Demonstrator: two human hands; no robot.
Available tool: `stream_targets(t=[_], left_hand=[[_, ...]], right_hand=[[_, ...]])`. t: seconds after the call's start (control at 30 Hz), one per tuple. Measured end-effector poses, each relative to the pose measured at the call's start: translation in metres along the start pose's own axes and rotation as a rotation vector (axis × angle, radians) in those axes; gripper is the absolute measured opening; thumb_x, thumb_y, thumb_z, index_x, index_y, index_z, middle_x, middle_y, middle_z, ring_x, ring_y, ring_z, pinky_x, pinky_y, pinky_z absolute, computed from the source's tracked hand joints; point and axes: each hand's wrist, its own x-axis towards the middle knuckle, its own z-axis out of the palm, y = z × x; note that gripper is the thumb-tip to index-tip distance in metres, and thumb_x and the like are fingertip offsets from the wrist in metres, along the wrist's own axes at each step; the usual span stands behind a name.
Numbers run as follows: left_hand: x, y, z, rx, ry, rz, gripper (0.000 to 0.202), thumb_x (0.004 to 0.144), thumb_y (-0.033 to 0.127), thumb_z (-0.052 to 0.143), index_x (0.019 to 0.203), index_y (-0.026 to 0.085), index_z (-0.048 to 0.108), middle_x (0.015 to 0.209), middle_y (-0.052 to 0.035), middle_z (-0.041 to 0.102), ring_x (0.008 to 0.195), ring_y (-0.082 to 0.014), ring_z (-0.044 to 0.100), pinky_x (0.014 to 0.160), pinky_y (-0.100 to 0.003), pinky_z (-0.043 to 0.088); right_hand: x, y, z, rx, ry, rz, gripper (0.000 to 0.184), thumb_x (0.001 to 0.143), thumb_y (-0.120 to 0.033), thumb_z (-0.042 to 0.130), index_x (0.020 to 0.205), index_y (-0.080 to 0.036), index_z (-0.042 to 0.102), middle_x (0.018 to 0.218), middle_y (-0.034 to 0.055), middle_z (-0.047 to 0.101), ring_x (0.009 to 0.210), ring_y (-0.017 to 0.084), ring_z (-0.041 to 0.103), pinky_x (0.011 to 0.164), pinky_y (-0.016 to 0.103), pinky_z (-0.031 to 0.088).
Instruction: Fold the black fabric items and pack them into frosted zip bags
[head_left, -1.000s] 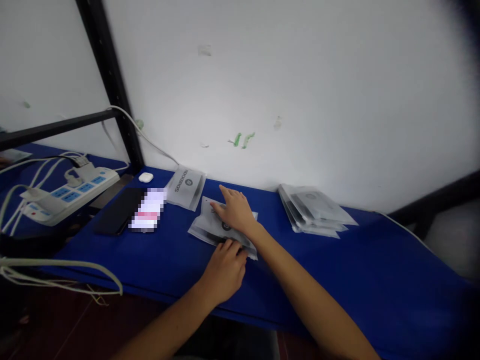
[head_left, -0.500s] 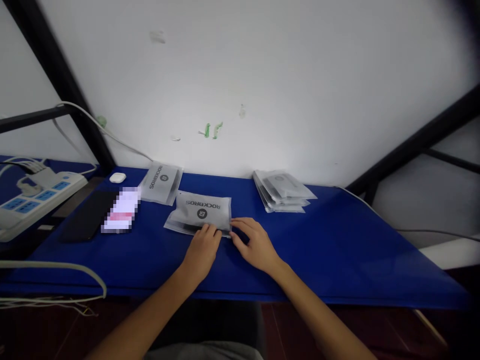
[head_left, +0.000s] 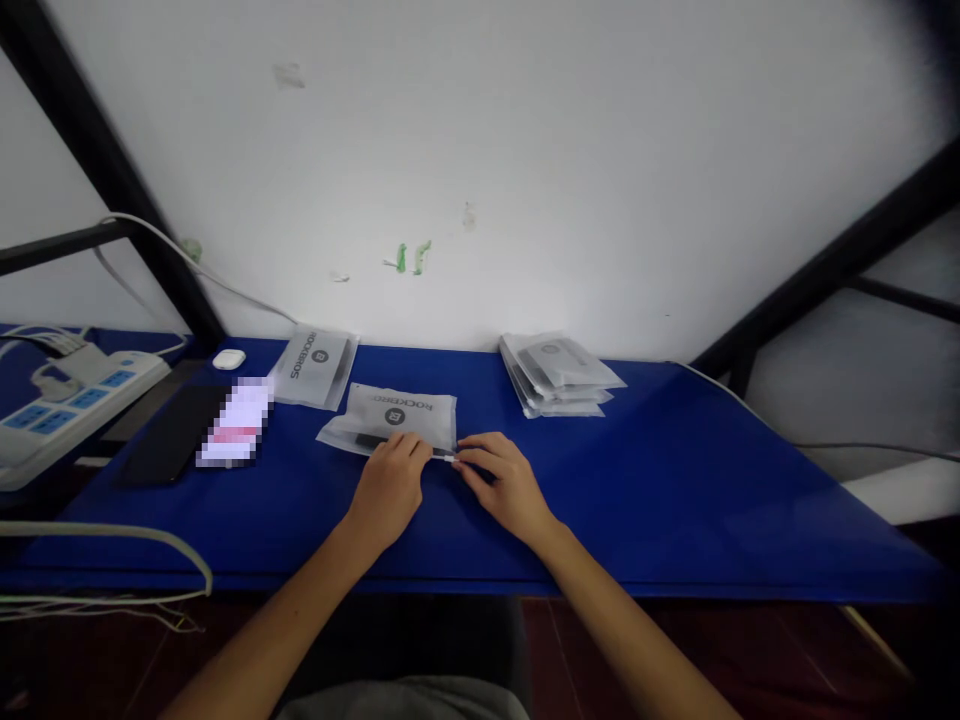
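A frosted plastic pouch (head_left: 401, 415) with a dark logo and a black item inside lies flat on the blue table (head_left: 675, 500). My left hand (head_left: 388, 487) presses its near edge with curled fingers. My right hand (head_left: 504, 483) pinches the pouch's near right corner at the zip strip. A second, similar pouch (head_left: 313, 353) lies behind it to the left. A stack of several more pouches (head_left: 559, 373) sits at the back right against the wall.
A black phone (head_left: 176, 433) and a blurred lit screen (head_left: 234, 422) lie at the left, with a small white case (head_left: 229, 358) behind them. A white power strip (head_left: 67, 397) with cables sits far left. Black frame bars cross both sides.
My right hand left the top of the pouch and came to its near right corner. The view swung right, and both hands now grip the pouch's near edge.
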Motion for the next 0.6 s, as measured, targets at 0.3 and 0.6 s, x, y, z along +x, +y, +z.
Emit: stream_targets(t=[0.3,0.6], left_hand=[[0.0056,0.0074,0.0011,-0.088,0.002,0.094,0.022,0.096,0.02,0.042,0.099,0.018,0.064,0.091,-0.0035,0.065,0.088,-0.0179,0.057,0.082,-0.033,0.05],[0.006,0.0087,0.0033,-0.031,0.013,0.112,0.024,0.095,0.017,0.042,0.093,0.017,0.066,0.086,-0.0038,0.066,0.082,-0.0174,0.058,0.076,-0.032,0.05]], right_hand=[[-0.0017,0.0007,0.0006,-0.011,-0.01,-0.013,0.015,0.09,-0.02,0.055,0.09,-0.022,0.07,0.093,0.0066,0.069,0.085,0.019,0.061,0.075,0.036,0.05],[0.0001,-0.0057,-0.0027,-0.044,-0.073,-0.013,0.021,0.092,-0.017,0.048,0.09,-0.022,0.069,0.097,0.0071,0.069,0.088,0.019,0.061,0.077,0.036,0.049]])
